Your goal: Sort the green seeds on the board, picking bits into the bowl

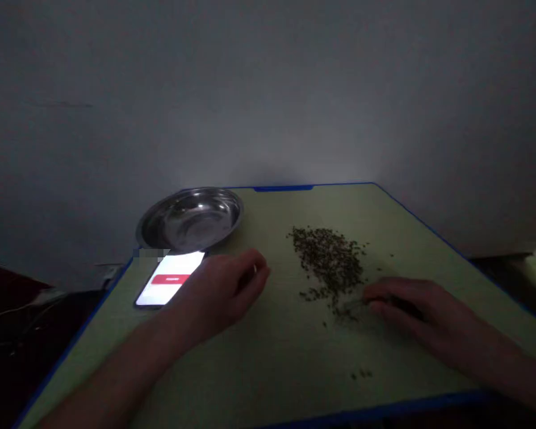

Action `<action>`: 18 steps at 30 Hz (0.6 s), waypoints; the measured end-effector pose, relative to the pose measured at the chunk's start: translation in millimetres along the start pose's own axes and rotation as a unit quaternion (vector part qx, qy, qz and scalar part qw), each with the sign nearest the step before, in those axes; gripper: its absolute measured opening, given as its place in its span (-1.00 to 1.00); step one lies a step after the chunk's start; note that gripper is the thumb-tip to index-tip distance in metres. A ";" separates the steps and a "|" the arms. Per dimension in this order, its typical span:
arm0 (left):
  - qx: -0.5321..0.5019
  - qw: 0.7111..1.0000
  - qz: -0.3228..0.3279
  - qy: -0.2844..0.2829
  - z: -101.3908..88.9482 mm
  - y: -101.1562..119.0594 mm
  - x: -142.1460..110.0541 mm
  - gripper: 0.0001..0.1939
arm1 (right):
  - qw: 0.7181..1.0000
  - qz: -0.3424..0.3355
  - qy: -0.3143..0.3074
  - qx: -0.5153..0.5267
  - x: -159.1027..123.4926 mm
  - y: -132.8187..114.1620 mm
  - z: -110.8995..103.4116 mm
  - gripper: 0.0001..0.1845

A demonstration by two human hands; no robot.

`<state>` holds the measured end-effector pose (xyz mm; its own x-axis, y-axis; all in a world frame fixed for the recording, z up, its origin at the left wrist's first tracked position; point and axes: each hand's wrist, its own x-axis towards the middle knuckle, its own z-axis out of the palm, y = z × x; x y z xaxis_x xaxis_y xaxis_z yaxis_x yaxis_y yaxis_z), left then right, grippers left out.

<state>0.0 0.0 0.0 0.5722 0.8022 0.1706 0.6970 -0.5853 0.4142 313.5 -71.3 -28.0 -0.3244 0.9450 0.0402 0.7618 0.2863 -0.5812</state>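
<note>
A loose pile of small dark grains [328,256] lies on the pale table, thinning into strays toward the near side. My right hand [422,313] is at the pile's lower right edge, thumb and forefinger pinched together. A faint blurred streak runs from these fingertips into the grains, too smeared to name. My left hand [234,286] rests left of the pile, apart from it, its fingers curled and the fingertips meeting the thumb. Whatever it holds, if anything, is hidden. Partly behind that wrist lies a phone [161,293] with a lit white screen and a red bar.
Behind the phone a shallow steel bowl [196,229] stands at the table's far left corner. A few single grains [361,374] lie near the front edge. The table [268,369] has a blue rim, and a grey wall [272,89] rises behind it. The light is dim.
</note>
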 end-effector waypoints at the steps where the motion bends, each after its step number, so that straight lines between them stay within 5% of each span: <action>1: 0.000 1.000 0.004 0.003 0.2 0.8 -0.1 -0.77 | 1.000 -0.001 0.002 0.002 0.2 -0.7 0.6 -0.74; 11: 0.001 1.000 0.012 0.009 0.2 1.8 1.0 -0.77 | 1.000 -0.023 0.020 -0.002 -7.5 -21.0 7.0 -0.76; 18: -0.003 1.000 0.012 0.010 -1.2 4.2 0.7 -0.78 | 0.998 -0.005 0.064 -0.017 -0.6 -6.4 7.5 -0.75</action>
<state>2.8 -1.8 2.9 0.5808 0.7896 0.1981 0.6804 -0.6044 0.4143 304.6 -74.9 -30.4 -0.2589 0.9540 0.1514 0.7780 0.2989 -0.5526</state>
